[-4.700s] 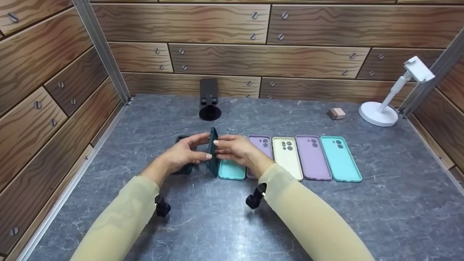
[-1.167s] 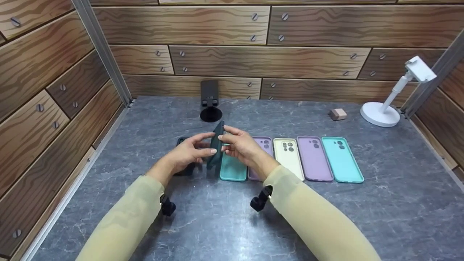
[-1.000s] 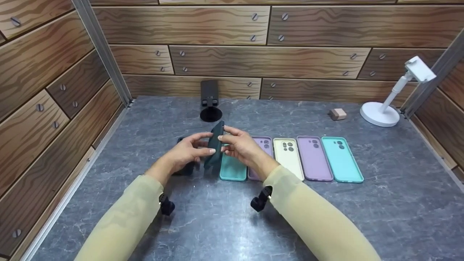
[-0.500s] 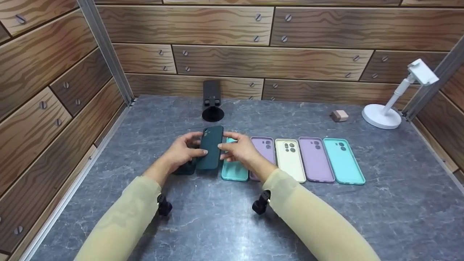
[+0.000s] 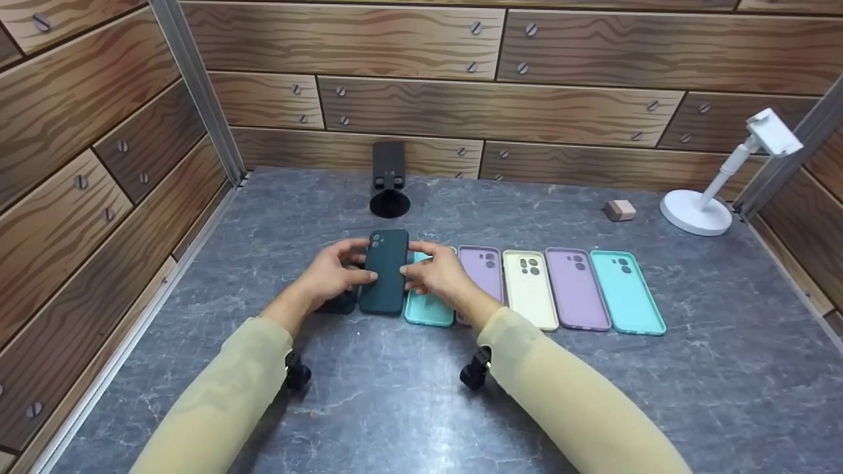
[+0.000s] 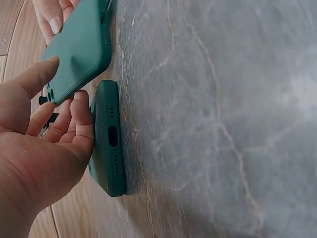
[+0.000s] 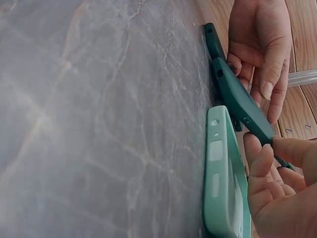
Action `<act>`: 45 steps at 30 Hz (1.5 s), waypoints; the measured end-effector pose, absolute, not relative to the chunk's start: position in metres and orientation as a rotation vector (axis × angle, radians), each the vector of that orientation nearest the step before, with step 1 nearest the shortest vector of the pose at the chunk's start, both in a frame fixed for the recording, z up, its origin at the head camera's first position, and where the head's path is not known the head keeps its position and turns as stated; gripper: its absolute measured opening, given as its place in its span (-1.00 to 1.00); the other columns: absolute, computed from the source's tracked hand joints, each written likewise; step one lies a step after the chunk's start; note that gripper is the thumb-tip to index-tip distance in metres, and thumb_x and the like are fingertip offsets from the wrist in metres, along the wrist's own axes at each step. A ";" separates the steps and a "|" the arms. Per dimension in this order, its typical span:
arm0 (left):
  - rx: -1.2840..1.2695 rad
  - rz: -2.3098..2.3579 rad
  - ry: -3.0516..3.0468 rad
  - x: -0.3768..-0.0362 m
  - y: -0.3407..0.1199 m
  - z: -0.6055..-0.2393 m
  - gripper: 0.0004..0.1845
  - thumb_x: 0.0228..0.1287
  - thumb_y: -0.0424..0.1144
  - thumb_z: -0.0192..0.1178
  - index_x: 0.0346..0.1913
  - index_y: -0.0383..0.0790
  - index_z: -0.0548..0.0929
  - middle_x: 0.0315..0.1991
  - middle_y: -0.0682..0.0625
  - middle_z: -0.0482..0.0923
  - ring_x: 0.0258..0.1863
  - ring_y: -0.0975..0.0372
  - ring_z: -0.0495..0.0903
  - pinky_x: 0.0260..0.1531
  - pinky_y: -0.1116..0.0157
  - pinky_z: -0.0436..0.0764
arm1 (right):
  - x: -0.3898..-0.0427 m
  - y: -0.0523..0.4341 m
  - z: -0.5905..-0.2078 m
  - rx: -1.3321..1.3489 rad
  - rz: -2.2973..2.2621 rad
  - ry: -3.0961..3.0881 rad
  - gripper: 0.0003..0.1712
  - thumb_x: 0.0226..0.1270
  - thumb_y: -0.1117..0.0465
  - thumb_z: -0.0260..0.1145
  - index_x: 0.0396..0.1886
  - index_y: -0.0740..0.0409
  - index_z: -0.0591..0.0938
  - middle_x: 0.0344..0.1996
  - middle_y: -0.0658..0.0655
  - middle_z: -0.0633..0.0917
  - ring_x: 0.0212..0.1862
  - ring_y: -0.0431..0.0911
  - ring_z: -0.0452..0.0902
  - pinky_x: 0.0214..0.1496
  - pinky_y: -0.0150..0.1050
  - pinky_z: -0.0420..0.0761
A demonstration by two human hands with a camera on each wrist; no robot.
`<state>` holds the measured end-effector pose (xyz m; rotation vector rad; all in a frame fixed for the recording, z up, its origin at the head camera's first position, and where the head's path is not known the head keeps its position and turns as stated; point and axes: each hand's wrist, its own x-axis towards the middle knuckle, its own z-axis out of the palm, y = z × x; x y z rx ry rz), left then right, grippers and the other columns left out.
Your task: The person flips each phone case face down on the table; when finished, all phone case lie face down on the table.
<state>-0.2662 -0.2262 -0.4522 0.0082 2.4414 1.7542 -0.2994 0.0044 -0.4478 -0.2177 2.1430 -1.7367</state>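
Note:
A dark green phone case (image 5: 384, 280) is held between both hands, its back facing up and its camera holes at the far left corner. My left hand (image 5: 325, 271) pinches its left edge, thumb on the back. Along the right edge, my right hand (image 5: 440, 271) pinches it between thumb and fingers. In the left wrist view, a second dark green case (image 6: 106, 144) lies on the table under the left fingers, mostly hidden in the head view. A turquoise case (image 5: 429, 313), open side up, lies just right of the held one, partly behind the right hand.
Rightward in the row lie a purple case (image 5: 482, 273), a cream case (image 5: 532, 296), another purple case (image 5: 578, 296) and a turquoise case (image 5: 629, 296). Behind stand a black phone stand (image 5: 389, 174), a small pinkish block (image 5: 620, 210) and a white phone stand (image 5: 696, 212).
The held dark green case was edge-on and raised; it has turned so its back faces up and come down into the row beside the turquoise case. Both hands kept their grip.

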 end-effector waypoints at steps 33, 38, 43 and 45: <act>0.025 1.721 2.557 -0.266 -0.227 -0.466 -0.23 0.28 -0.45 0.47 0.54 -0.28 0.45 0.12 -0.21 0.62 -0.15 0.14 0.53 -0.16 0.28 0.52 | -0.301 -0.001 -0.454 -0.269 -1.602 2.361 -0.26 0.35 0.42 0.51 0.51 0.24 0.52 -0.16 0.17 0.73 -0.28 -0.08 0.75 -0.16 -0.23 0.77; 0.012 1.687 2.574 -0.266 -0.227 -0.466 -0.24 0.28 -0.44 0.47 0.53 -0.26 0.45 0.13 -0.21 0.62 -0.14 0.14 0.53 -0.15 0.27 0.52 | -0.301 -0.001 -0.455 -0.260 -1.583 2.361 -0.26 0.37 0.39 0.51 0.52 0.21 0.51 -0.15 0.15 0.73 -0.27 -0.11 0.73 -0.17 -0.25 0.76; 0.014 1.672 2.581 -0.266 -0.227 -0.466 -0.24 0.28 -0.43 0.47 0.54 -0.27 0.45 0.13 -0.22 0.61 -0.14 0.14 0.53 -0.15 0.27 0.52 | -0.301 -0.001 -0.457 -0.270 -1.573 2.371 -0.26 0.37 0.38 0.52 0.52 0.18 0.52 -0.15 0.12 0.74 -0.26 -0.12 0.73 -0.18 -0.25 0.75; 0.019 1.671 2.583 -0.267 -0.227 -0.467 -0.24 0.29 -0.43 0.47 0.53 -0.28 0.45 0.14 -0.22 0.60 -0.14 0.14 0.52 -0.15 0.27 0.52 | -0.302 -0.001 -0.458 -0.275 -1.574 2.372 -0.26 0.37 0.38 0.52 0.52 0.18 0.52 -0.14 0.13 0.75 -0.26 -0.11 0.73 -0.18 -0.25 0.76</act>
